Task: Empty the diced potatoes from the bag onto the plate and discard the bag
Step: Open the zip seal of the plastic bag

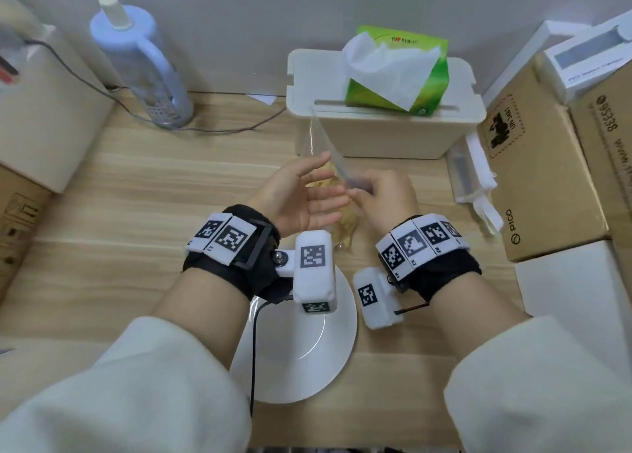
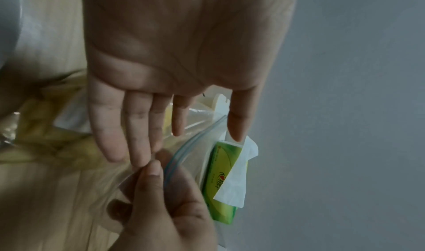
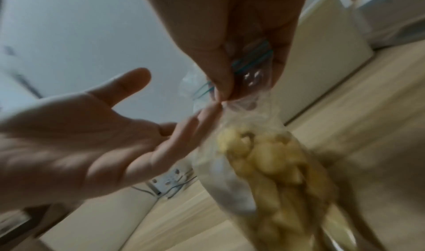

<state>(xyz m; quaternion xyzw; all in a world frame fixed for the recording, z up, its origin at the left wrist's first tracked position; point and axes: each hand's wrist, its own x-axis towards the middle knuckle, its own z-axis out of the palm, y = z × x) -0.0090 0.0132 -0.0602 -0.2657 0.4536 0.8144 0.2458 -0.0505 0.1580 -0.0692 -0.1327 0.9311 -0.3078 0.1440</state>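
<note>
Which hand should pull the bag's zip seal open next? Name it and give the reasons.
Left. The right hand already pinches the bag at its blue zip strip, carrying the potatoes. The left hand is open and free, fingertips right beside the seal, so it can likely grab the opposite lip.

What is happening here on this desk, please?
A person holds up a clear zip bag of diced potatoes. The right hand pinches the bag near its blue zip strip; the left hand is open beside it, fingertips at the bag. The white plate lies nearer the person. Whether the zip is open cannot be told.
</note>
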